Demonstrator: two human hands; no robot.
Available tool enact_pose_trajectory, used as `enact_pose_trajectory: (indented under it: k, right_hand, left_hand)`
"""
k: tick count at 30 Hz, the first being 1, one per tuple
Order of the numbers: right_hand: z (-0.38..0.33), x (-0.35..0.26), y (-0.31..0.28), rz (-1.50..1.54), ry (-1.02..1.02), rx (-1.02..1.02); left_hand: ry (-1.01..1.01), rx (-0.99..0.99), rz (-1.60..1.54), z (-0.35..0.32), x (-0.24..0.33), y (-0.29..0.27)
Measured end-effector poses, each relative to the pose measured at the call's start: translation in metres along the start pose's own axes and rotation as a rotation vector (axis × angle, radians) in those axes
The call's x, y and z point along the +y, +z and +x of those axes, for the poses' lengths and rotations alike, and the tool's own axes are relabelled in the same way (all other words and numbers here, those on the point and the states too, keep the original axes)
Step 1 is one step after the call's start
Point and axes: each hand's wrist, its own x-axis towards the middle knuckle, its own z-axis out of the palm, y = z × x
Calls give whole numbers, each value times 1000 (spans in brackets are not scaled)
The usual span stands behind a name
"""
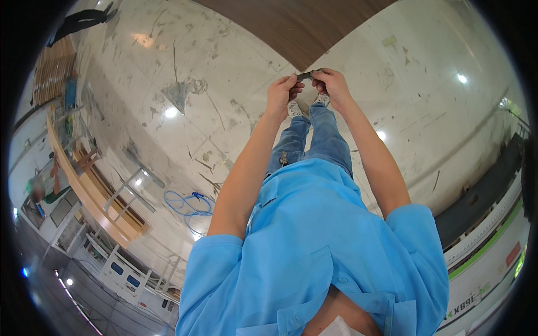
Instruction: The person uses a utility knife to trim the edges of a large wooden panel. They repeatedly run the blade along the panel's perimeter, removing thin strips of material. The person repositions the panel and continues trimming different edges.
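Observation:
Both my arms reach forward, and my hands come close together over my shoes. Between them is a small dark strip-like piece (304, 76), too small to name its kind. My left hand (284, 91) is closed, pinching the left end of the piece between thumb and fingers. At the other end, my right hand (330, 84) is closed on it as well, fingers curled. Just beyond the hands lies the pointed corner of a brown wood-grain panel (302, 39).
A coiled blue hose or cable (190, 210) lies on the scuffed pale floor (224, 151) at left. Farther left are metal frames, long wooden boards (84, 190) and a stack of brown sheets (53, 70). A white machine with a green stripe (487, 263) stands at right. People are at the far left.

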Motion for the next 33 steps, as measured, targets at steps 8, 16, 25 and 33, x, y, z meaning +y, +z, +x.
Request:
enact_pose_trajectory:
  k: [8,16,25,33]
  right_hand:
    - [1,-4,0,-7,-20,-7]
    - [3,-3,-3,-5,-32,-37]
    - [5,-1,-2,60,-70,-67]
    - [-22,-64,14,112,-367,-169]
  left_hand:
    - [-7,3,-51,-1,1,3]
    - [-1,-3,-62,-5,2,4]
    - [57,9,-136,-6,-3,5]
    - [460,-103,-145,-25,50,27]
